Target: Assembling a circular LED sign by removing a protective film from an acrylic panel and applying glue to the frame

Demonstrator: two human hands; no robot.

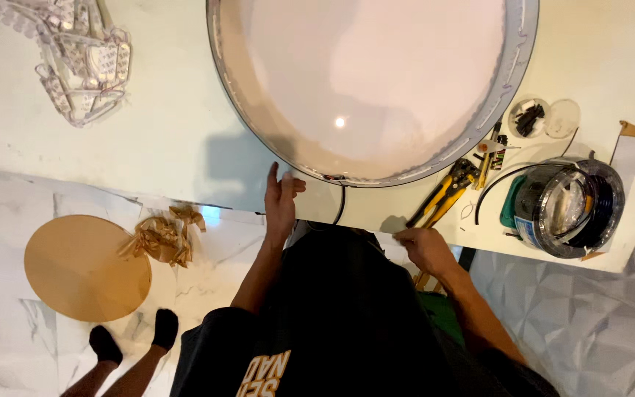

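Note:
A large round shallow light-box pan [508, 66] with a white inner face and a metal rim lies on the white table [178, 132]. A black cable [342, 204] hangs from its near rim. My left hand [281, 200] is flat with its fingers stretched out. It rests on the table just below that rim, left of the cable. My right hand [424, 248] lies at the table's front edge with its fingers curled to the left. Whether it holds anything is hidden. Yellow-handled wire strippers [444, 192] lie just above it.
A spool of black wire [571, 208] stands at the right. Small round lids [545, 117] holding parts sit behind it. A tangle of LED modules [82, 55] lies far left. On the marble floor are a round brown disc [82, 268], crumpled brown film [163, 235] and two feet in black socks [134, 337].

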